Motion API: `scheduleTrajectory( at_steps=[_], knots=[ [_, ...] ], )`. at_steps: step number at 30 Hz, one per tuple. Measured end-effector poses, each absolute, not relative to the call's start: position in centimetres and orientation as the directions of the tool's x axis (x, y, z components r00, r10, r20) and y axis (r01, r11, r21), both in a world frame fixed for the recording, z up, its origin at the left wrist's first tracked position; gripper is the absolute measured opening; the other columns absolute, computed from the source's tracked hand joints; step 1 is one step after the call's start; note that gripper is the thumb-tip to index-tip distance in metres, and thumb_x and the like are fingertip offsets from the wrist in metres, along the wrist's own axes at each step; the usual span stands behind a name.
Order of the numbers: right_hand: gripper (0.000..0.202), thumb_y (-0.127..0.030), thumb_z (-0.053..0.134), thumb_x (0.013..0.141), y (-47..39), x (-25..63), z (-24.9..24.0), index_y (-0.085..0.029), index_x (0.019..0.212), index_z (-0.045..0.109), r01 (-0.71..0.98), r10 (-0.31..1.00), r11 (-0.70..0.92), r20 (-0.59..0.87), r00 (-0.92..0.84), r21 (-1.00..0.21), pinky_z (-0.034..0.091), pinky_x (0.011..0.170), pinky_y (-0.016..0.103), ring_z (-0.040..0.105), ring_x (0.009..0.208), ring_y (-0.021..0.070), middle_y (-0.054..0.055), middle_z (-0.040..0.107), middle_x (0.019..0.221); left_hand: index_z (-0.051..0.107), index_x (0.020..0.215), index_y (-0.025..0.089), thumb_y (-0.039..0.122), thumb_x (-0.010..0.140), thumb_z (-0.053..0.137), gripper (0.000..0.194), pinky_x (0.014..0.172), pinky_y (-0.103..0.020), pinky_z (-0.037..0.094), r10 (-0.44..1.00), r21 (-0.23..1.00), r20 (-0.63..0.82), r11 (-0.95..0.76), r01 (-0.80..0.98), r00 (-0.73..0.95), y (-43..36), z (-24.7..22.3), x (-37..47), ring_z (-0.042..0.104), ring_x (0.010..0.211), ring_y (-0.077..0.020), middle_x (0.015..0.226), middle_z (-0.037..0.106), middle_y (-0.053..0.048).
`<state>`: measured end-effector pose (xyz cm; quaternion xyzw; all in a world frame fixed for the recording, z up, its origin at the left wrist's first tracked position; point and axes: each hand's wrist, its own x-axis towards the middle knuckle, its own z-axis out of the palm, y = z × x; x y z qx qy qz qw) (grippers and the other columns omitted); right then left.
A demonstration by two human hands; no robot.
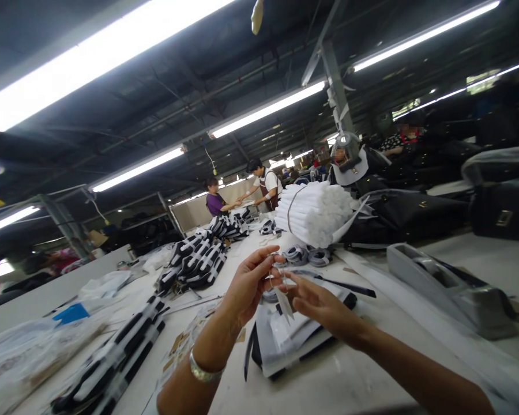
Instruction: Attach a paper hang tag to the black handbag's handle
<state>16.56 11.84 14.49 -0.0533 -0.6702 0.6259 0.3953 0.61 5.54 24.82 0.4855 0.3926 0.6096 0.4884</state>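
Note:
My left hand (251,283) is closed in a pinch on the thin loop of a small white hang tag (284,304), held up above the table. The fingers of my right hand (322,302) are bent round the same loop from the other side, and the tag dangles between both hands. Below them lies a flat black bag wrapped in white sheeting (281,351), with a black strap (350,284) reaching out to the right. Rolled grey coils (319,257) sit just beyond my fingers. The exact grip of the right fingertips is hard to make out.
A bundle of white rolls (315,210) stands behind the coils. Piled black-and-white wrapped straps (194,259) extend along the left. A grey tape dispenser (450,288) is at right, near black bags (402,216). Two people (266,184) work at the table's far end.

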Motion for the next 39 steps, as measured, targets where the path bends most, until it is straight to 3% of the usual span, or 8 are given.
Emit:
scheduleTrajectory(
  at_steps=[5, 10, 17, 21, 24, 30, 36, 39],
  knots=[
    [0.038, -0.042, 0.054, 0.1, 11.6, 16.1, 12.2, -0.024, 0.131, 0.068, -0.226, 0.63, 0.554, 0.581, -0.516, -0.801, 0.042, 0.115, 0.042, 0.057, 0.129, 0.0268, 0.007, 0.064, 0.136, 0.073, 0.11, 0.02, 0.02, 0.076, 0.08, 0.035, 0.058, -0.013, 0.054, 0.97, 0.95, 0.204, -0.229, -0.213, -0.132, 6.0, 24.3, 1.6, 0.063, 0.071, -0.0065, 0.112, 0.07, -0.006],
    [0.042, -0.044, 0.046, 0.103, 11.6, 17.0, 9.9, -0.026, 0.136, 0.064, -0.059, 0.67, 0.636, 0.588, -0.452, -0.77, 0.044, 0.113, 0.039, 0.056, 0.131, 0.0265, 0.007, 0.064, 0.136, 0.074, 0.107, 0.02, 0.023, 0.075, 0.078, 0.033, 0.057, -0.013, 0.048, 0.944, 0.925, 0.26, -0.304, -0.227, -0.203, 6.2, 23.1, 2.1, 0.062, 0.071, -0.0067, 0.11, 0.071, -0.006],
    [0.071, -0.065, 0.053, 0.094, 12.1, 17.2, 11.4, -0.022, 0.15, 0.048, -0.178, 0.738, 0.541, 0.566, -0.367, -0.822, 0.034, 0.119, 0.047, 0.042, 0.142, 0.0315, 0.013, 0.049, 0.151, 0.076, 0.098, 0.016, 0.027, 0.07, 0.079, 0.03, 0.064, -0.019, 0.048, 0.969, 0.954, 0.196, -0.224, -0.198, -0.151, 6.9, 20.8, 4.3, 0.063, 0.074, -0.0129, 0.094, 0.074, -0.009],
    [0.063, -0.069, 0.055, 0.091, 11.8, 16.2, 13.1, -0.018, 0.125, 0.066, -0.187, 0.769, 0.435, 0.471, -0.433, -0.881, 0.054, 0.095, 0.038, 0.066, 0.11, 0.0308, 0.015, 0.071, 0.117, 0.075, 0.098, 0.016, 0.032, 0.067, 0.083, 0.035, 0.057, -0.021, 0.045, 0.982, 0.956, 0.137, -0.165, -0.242, -0.129, 7.6, 19.9, 4.8, 0.058, 0.06, -0.0105, 0.085, 0.073, -0.007],
    [0.056, -0.066, 0.045, 0.097, 12.0, 16.3, 12.9, -0.017, 0.092, 0.071, -0.196, 0.703, 0.48, 0.508, -0.497, -0.855, 0.053, 0.081, 0.034, 0.067, 0.085, 0.0239, 0.01, 0.071, 0.087, 0.073, 0.098, 0.017, 0.039, 0.069, 0.083, 0.038, 0.043, -0.02, 0.036, 0.987, 0.932, 0.127, -0.153, -0.327, -0.1, 7.9, 19.8, 4.3, 0.052, 0.05, -0.01, 0.073, 0.068, -0.004],
    [0.067, -0.07, 0.062, 0.087, 13.2, 16.7, 10.2, -0.019, 0.129, 0.062, -0.354, 0.725, 0.147, 0.344, -0.597, -0.924, 0.047, 0.057, 0.025, 0.062, 0.061, 0.0144, 0.009, 0.071, 0.086, 0.075, 0.094, 0.015, 0.02, 0.067, 0.082, 0.029, 0.067, -0.021, 0.055, 0.961, 0.866, 0.134, -0.231, -0.444, -0.24, 7.8, 19.5, 1.9, 0.065, 0.072, -0.0124, 0.089, 0.073, -0.006],
    [0.059, -0.069, 0.069, 0.082, 14.1, 17.0, 11.4, -0.013, 0.099, 0.071, -0.231, 0.724, -0.066, 0.113, -0.681, -0.971, 0.046, 0.047, 0.02, 0.062, 0.051, 0.0109, 0.01, 0.072, 0.09, 0.074, 0.097, 0.013, 0.018, 0.071, 0.079, 0.027, 0.071, -0.021, 0.058, 0.954, 0.849, 0.014, -0.171, -0.501, -0.301, 7.8, 17.3, -1.1, 0.067, 0.074, -0.0125, 0.086, 0.072, -0.006],
    [0.054, -0.06, 0.071, 0.085, 14.4, 16.9, 12.4, -0.015, 0.115, 0.069, -0.133, 0.693, -0.113, 0.017, -0.72, -0.985, 0.054, 0.059, 0.025, 0.07, 0.067, 0.0157, 0.011, 0.074, 0.103, 0.073, 0.097, 0.012, 0.018, 0.074, 0.077, 0.025, 0.071, -0.02, 0.058, 0.947, 0.834, -0.006, -0.173, -0.524, -0.321, 7.7, 16.8, -1.9, 0.067, 0.074, -0.0117, 0.086, 0.072, -0.006]
  ],
)
